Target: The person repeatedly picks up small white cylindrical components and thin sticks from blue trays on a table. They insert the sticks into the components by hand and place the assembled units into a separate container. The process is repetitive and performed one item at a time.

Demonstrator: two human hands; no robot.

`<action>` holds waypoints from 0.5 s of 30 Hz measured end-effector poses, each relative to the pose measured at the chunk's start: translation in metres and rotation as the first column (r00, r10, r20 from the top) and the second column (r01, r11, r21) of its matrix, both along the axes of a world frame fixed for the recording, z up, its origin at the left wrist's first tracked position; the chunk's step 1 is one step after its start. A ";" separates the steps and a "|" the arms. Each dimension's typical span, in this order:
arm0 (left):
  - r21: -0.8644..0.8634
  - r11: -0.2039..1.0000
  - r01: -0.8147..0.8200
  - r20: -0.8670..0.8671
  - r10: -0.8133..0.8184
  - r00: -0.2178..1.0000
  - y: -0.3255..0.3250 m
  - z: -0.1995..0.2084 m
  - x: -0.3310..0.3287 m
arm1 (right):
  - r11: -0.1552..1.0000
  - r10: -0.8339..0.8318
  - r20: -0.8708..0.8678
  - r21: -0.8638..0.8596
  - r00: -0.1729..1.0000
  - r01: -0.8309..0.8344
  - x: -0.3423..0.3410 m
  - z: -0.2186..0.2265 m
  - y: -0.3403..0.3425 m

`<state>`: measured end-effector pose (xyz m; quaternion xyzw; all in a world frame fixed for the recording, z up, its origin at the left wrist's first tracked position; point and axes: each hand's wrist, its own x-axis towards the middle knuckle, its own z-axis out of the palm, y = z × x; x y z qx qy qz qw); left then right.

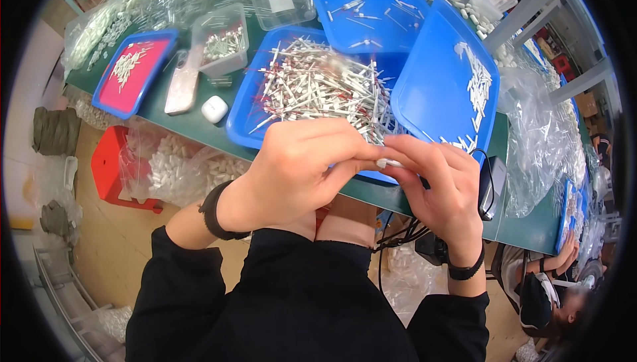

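My left hand (298, 163) and my right hand (441, 179) meet at the near edge of a blue tray (240, 120). Their thumbs and fingers are closed in a pinch around a small white stick-like part (389, 163). Only a short piece of it shows between the fingertips, so its kind cannot be told. The tray beneath holds a heap of thin white stick-like parts (318, 90), with fine red strands among them. To its right, another blue tray (424, 90) bears more white pieces (479, 90).
Left on the green table lie a pink-lined blue tray (149, 73), a clear tub (221, 63), a phone (180, 90) and a white earphone case (214, 108). Clear plastic bags (541, 136) cover the right side. A red stool (109, 166) stands below; another person (544, 295) sits at lower right.
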<state>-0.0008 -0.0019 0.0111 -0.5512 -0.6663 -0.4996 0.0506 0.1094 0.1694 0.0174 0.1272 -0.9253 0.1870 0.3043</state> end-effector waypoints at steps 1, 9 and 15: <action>-0.006 1.000 -0.013 -0.027 0.013 1.000 0.001 -0.001 -0.003 | 0.999 -0.022 0.005 0.025 1.000 0.022 -0.003 -0.001 0.001; -0.404 0.830 -0.386 -0.307 0.275 0.911 -0.020 -0.039 -0.137 | 0.828 -0.461 0.382 -0.139 0.801 0.543 -0.003 -0.010 0.127; -0.589 0.428 -0.686 -0.352 0.628 0.694 -0.051 -0.058 -0.271 | 0.780 -0.546 0.594 0.101 0.591 0.618 0.023 -0.076 0.218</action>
